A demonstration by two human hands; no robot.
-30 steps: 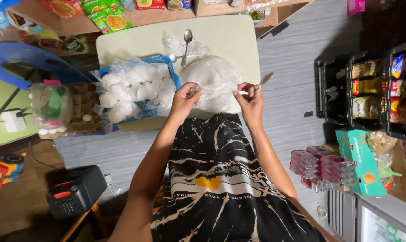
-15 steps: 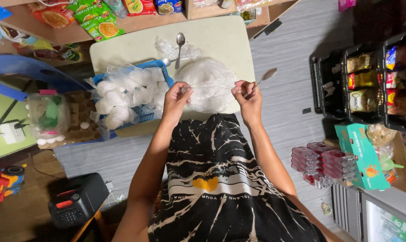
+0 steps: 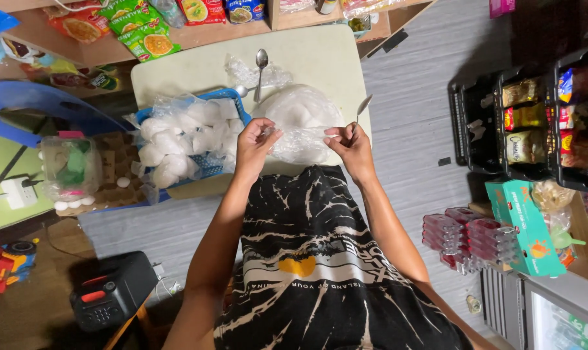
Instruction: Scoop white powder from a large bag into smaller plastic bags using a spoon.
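A large clear plastic bag of white powder (image 3: 297,110) lies on the pale table (image 3: 320,55). My left hand (image 3: 254,144) and my right hand (image 3: 347,144) both pinch a small clear plastic bag (image 3: 300,139) stretched between them at the table's near edge. A knife (image 3: 362,107) rests by my right hand. A blue basket (image 3: 210,165) to the left holds several small white filled bags (image 3: 177,139). A metal spoon (image 3: 261,68) lies behind the big bag.
Shelves with snack packets (image 3: 135,29) run along the far side. Black crates of goods (image 3: 534,123) stand at the right, a green box (image 3: 524,227) and pink packs (image 3: 466,236) below them. A blue chair (image 3: 41,107) and a black device (image 3: 109,291) are at the left.
My hands have drawn slightly apart and toward me, stretching the small bag between them. The view has shifted a little.
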